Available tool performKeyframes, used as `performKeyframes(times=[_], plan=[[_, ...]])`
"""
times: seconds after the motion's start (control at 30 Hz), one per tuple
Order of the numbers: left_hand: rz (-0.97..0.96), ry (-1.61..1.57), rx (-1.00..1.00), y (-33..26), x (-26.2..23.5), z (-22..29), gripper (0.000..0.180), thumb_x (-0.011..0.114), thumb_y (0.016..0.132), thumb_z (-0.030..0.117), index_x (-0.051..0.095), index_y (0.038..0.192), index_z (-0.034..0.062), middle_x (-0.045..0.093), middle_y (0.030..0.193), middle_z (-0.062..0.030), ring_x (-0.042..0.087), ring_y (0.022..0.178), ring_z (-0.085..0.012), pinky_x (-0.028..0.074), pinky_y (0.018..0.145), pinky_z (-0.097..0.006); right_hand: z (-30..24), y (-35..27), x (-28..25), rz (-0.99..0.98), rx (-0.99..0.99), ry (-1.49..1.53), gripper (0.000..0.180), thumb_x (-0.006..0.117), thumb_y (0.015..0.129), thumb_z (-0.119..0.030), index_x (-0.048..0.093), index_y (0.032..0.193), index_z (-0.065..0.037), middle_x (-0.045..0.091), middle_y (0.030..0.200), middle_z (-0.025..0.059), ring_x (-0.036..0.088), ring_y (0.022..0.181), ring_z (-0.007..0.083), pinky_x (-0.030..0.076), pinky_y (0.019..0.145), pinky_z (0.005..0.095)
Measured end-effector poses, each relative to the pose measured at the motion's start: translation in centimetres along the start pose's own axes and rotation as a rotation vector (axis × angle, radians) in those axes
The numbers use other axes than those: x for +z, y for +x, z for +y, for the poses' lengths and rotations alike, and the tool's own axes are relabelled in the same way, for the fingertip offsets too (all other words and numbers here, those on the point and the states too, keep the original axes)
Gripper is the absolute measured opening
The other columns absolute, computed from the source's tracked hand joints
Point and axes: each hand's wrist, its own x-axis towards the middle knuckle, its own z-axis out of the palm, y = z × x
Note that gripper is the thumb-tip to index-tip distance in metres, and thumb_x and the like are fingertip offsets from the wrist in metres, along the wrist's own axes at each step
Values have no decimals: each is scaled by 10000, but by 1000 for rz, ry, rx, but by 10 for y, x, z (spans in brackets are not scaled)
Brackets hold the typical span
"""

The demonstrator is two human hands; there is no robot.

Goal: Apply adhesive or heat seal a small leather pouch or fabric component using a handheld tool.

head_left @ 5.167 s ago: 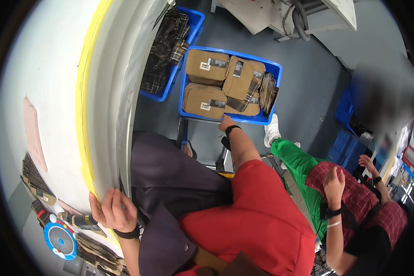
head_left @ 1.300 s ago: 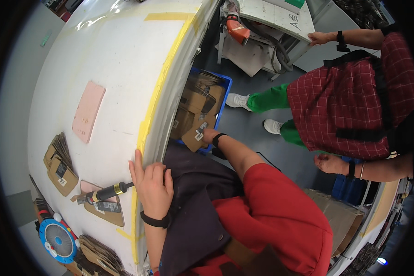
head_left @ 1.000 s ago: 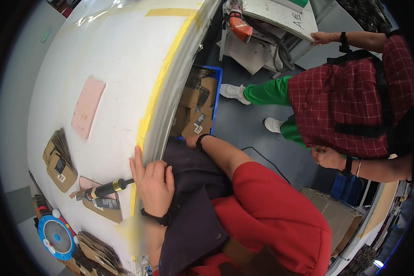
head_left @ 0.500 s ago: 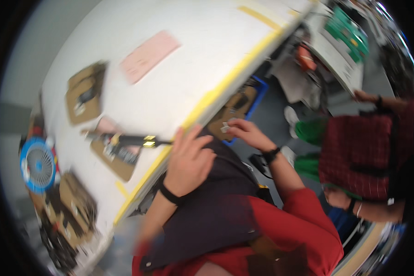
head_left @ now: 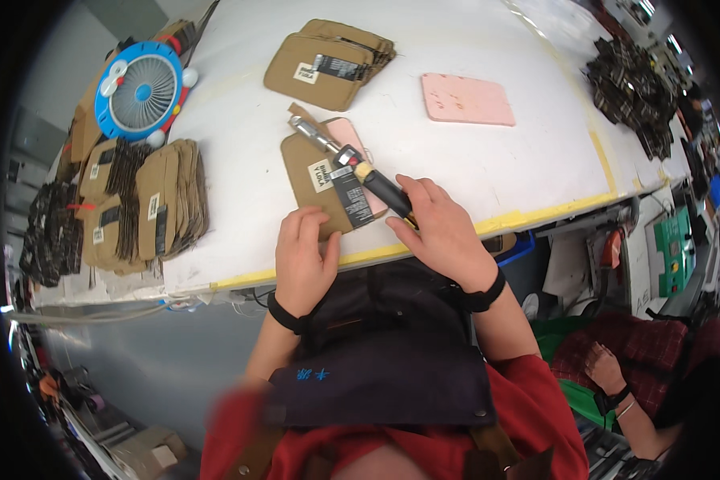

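Observation:
A tan fabric panel (head_left: 298, 170) with a white label and a black tag lies near the table's front edge, partly over a pink sheet (head_left: 345, 130). Across both rests a tool like a soldering iron (head_left: 386, 190), with a black handle and a metal barrel. My left hand (head_left: 305, 260) is on the panel's lower corner, fingers and thumb apart. My right hand (head_left: 446, 237) reaches around the rear of the tool's handle, which lies between its spread thumb and fingers. Whether those fingers touch the handle is hard to see.
Tan panels (head_left: 325, 52) are stacked beyond, beside a pink card (head_left: 468, 101). More stacks (head_left: 178, 196) stand left, below a blue fan (head_left: 142, 90). Dark fabric (head_left: 632, 96) heaps far right. A blue bin (head_left: 517, 249) sits under the table edge; a co-worker's hand (head_left: 606, 370) is lower right.
The view has swung toward the table. My right hand has come up from beside the blue bin to the tool. My left hand has shifted from the tool's rear end to the panel.

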Motion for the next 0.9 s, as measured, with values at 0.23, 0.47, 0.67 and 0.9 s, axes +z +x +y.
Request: performKeyframes(times=[0.23,0.47,0.67,0.9], plan=[[14,20,-53,14,-3,-8,399,775,764,71,590,1114,20,633,1079,-141,577,1019,-332,453,897,-425,-9,23,16,-186,38,-140,483,629,929,-229,503,1323,20,623,1079,165,628,1003,353,533,812,439],[-12,-121,-59,21,25,-1,735,733,692,-35,474,1377,30,636,1063,-128,565,1004,-333,411,869,-431,0,29,7,-232,46,-19,443,590,943,-282,524,1274,5,664,974,202,652,926,399,519,800,485],[0,-349,-81,14,37,-6,857,707,699,-54,371,1485,12,647,911,-66,595,898,-287,404,856,-400,2,44,11,-221,105,22,371,541,970,-307,548,1161,11,682,851,225,661,842,435,512,756,507],[-34,-203,135,14,25,-3,485,678,715,-97,671,1156,102,648,860,-30,602,885,-265,435,826,-387,0,39,12,-208,146,37,319,522,997,-301,513,1046,14,658,784,248,648,797,458,500,704,533]])
